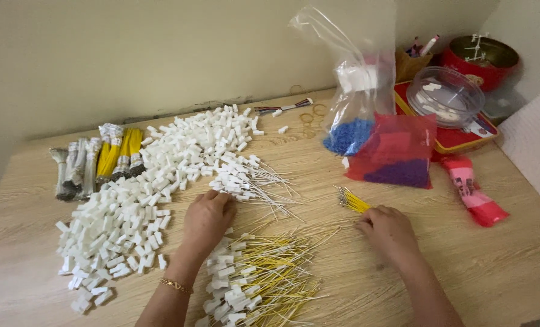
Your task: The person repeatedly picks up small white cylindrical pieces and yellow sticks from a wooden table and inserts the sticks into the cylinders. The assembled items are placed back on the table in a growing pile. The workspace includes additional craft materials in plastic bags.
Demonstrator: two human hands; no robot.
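My left hand (206, 217) lies curled at the near edge of the white connector pile (161, 175), fingertips touching the pieces; my right hand (388, 230) pinches the small yellow wire bundle (353, 200) just beyond it. Between and nearer lie finished wired connectors (255, 278) on the tabletop (500, 266)

Pale wall (130, 54) behind light wooden table (500, 266)

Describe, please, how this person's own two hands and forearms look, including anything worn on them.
Both forearms are bare, with no sleeves in view. The left hand has a thin gold-coloured chain bracelet at its wrist. The right hand shows no bracelet, watch or glove. No rings can be made out on either hand.
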